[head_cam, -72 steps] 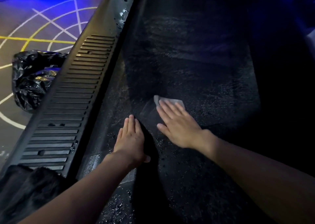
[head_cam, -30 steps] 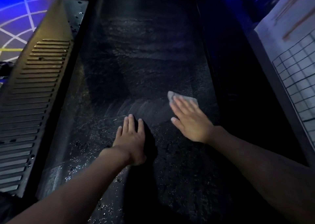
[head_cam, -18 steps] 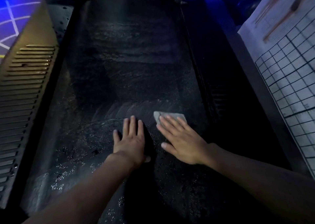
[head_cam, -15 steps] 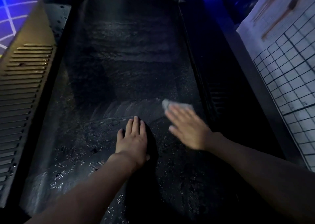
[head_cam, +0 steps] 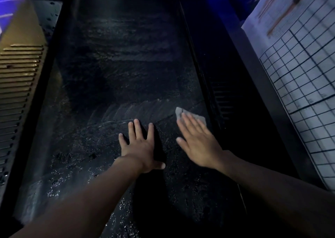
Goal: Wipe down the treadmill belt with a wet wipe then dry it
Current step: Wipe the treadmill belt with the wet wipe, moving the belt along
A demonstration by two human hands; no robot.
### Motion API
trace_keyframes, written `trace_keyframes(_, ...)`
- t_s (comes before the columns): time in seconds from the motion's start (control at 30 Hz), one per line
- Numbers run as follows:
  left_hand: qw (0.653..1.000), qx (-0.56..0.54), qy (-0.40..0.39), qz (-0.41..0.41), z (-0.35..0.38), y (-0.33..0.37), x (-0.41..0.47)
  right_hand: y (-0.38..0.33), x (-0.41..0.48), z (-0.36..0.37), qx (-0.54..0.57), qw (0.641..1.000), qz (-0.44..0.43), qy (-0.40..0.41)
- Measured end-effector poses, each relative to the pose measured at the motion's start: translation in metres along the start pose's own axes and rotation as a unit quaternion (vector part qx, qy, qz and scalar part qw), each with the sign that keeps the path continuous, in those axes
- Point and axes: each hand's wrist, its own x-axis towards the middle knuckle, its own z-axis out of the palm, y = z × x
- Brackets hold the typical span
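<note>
The black treadmill belt [head_cam: 123,71] runs away from me down the middle of the view, glistening with wet streaks. My right hand [head_cam: 197,140] lies flat with straight fingers on a pale grey wet wipe [head_cam: 181,112], pressing it onto the belt near its right edge. Only the wipe's far corners show past my fingertips. My left hand [head_cam: 139,145] rests flat on the belt, fingers spread, a little left of the right hand and holding nothing.
A ribbed side rail [head_cam: 18,85] borders the belt on the left. The dark right rail [head_cam: 221,100] runs beside the wipe. A white board with a black grid [head_cam: 301,78] stands at the right.
My right hand slid the wipe rightwards toward the belt's right edge. The left hand stayed planted on the belt. The camera has swung right since the first frame, so the floor and black bag left the view.
</note>
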Motion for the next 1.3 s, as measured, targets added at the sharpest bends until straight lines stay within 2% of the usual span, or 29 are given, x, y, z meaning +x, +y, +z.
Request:
trace_keyframes(0.1, 1.000, 0.008, 0.016, -0.002, 0.000, 0.000, -0.002, -0.007, 0.004, -0.002, 0.040, 0.993, 0.103, 0.029)
trace_keyframes(0.13, 1.000, 0.010, 0.024, -0.004, 0.001, 0.001, -0.003, -0.017, -0.002, -0.002, 0.032, 0.996, 0.080, 0.012)
trace_keyframes(0.23, 0.999, 0.012, 0.050, -0.002, 0.002, 0.000, -0.006, -0.018, -0.023, 0.005, -0.002, 0.998, -0.064, -0.027)
trace_keyframes(0.27, 0.998, 0.004, 0.055, -0.001, 0.003, -0.002, -0.007, -0.008, -0.021, 0.003, -0.006, 0.997, -0.068, -0.023)
trace_keyframes(0.37, 0.998, -0.023, 0.049, 0.014, 0.004, -0.011, -0.008, 0.001, -0.008, -0.001, 0.013, 0.998, 0.066, 0.019)
trace_keyframes(0.4, 0.998, -0.026, 0.045, 0.019, 0.004, -0.015, -0.007, -0.008, -0.011, 0.000, 0.012, 0.998, 0.058, 0.004)
trace_keyframes(0.47, 0.998, -0.027, 0.044, 0.030, 0.004, -0.022, -0.007, -0.021, -0.024, 0.007, -0.003, 0.999, -0.031, -0.027)
trace_keyframes(0.5, 0.998, -0.028, 0.044, 0.034, 0.004, -0.025, -0.007, -0.018, -0.028, 0.009, -0.011, 0.997, -0.069, -0.026)
trace_keyframes(0.53, 0.998, -0.029, 0.045, 0.036, 0.005, -0.026, -0.008, -0.009, -0.025, 0.009, -0.011, 0.997, -0.070, -0.012)
trace_keyframes(0.63, 0.998, -0.032, 0.048, 0.020, 0.007, -0.023, -0.011, 0.003, -0.009, 0.001, 0.034, 0.993, 0.104, 0.043)
trace_keyframes(0.67, 0.998, -0.032, 0.045, 0.005, 0.007, -0.021, -0.012, -0.005, -0.010, 0.003, 0.034, 0.992, 0.113, 0.034)
trace_keyframes(0.73, 0.998, -0.034, 0.048, -0.015, 0.008, -0.019, -0.013, -0.019, -0.020, 0.008, 0.005, 1.000, 0.019, -0.009)
trace_keyframes(0.8, 0.997, -0.044, 0.054, -0.013, 0.008, -0.023, -0.013, -0.013, -0.024, 0.005, -0.018, 0.996, -0.083, -0.011)
trace_keyframes(0.83, 0.997, -0.047, 0.060, -0.008, 0.009, -0.026, -0.013, -0.007, -0.018, 0.002, -0.024, 0.997, -0.080, 0.000)
trace_keyframes(0.87, 0.997, -0.047, 0.063, -0.003, 0.010, -0.029, -0.012, -0.002, -0.011, 0.001, -0.016, 0.999, -0.040, 0.028)
trace_keyframes(0.93, 0.997, -0.051, 0.053, 0.005, 0.011, -0.034, -0.011, -0.011, -0.008, 0.002, 0.000, 1.000, 0.018, 0.025)
trace_keyframes(0.97, 0.997, -0.051, 0.048, 0.009, 0.011, -0.036, -0.010, -0.023, -0.012, 0.003, 0.009, 1.000, -0.016, 0.008)
trace_keyframes(1.07, 0.998, -0.049, 0.030, 0.030, 0.009, -0.046, -0.009, -0.036, -0.024, 0.009, -0.040, 0.979, -0.193, -0.044)
trace_keyframes(1.1, 0.998, -0.047, 0.033, 0.035, 0.009, -0.049, -0.011, -0.029, -0.015, 0.004, -0.051, 0.979, -0.195, -0.035)
trace_keyframes(1.2, 0.998, -0.034, 0.056, -0.007, 0.011, -0.050, -0.019, -0.024, 0.006, 0.000, -0.032, 0.998, -0.045, 0.002)
trace_keyframes(1.23, 0.997, -0.029, 0.060, -0.035, 0.012, -0.048, -0.021, -0.030, 0.005, 0.002, -0.029, 0.998, -0.059, -0.010)
trace_keyframes(1.3, 0.994, -0.038, 0.064, -0.075, 0.015, -0.048, -0.025, -0.042, -0.007, 0.012, -0.045, 0.983, -0.175, -0.037)
